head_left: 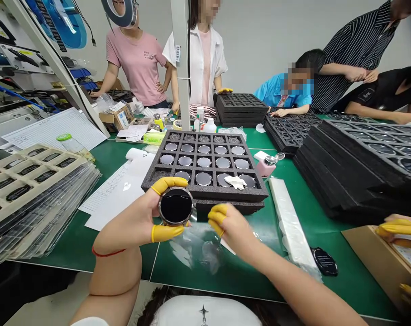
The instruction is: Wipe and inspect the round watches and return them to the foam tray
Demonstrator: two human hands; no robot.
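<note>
My left hand (140,217), with yellow finger cots on its thumb and forefinger, grips a round watch-like display (176,206) by its rim. The display's black glass face points toward me. Close to its right, my right hand (234,226) has its yellow-tipped fingers curled together; what they hold, if anything, is hidden. A white strip (227,246) shows just below that hand. Behind both hands stands a black foam tray (205,192) with similar round displays in its square compartments. A crumpled white cloth (236,182) lies over the front-right compartments.
Stacked blister trays (39,217) stand at left beside paper sheets (124,199) and a glass jar (74,147). A pink pump bottle (266,166), a long white packet (290,222) and tall foam trays (344,176) are at right. A co-worker's yellow-tipped hand (400,226) touches a cardboard box (378,258).
</note>
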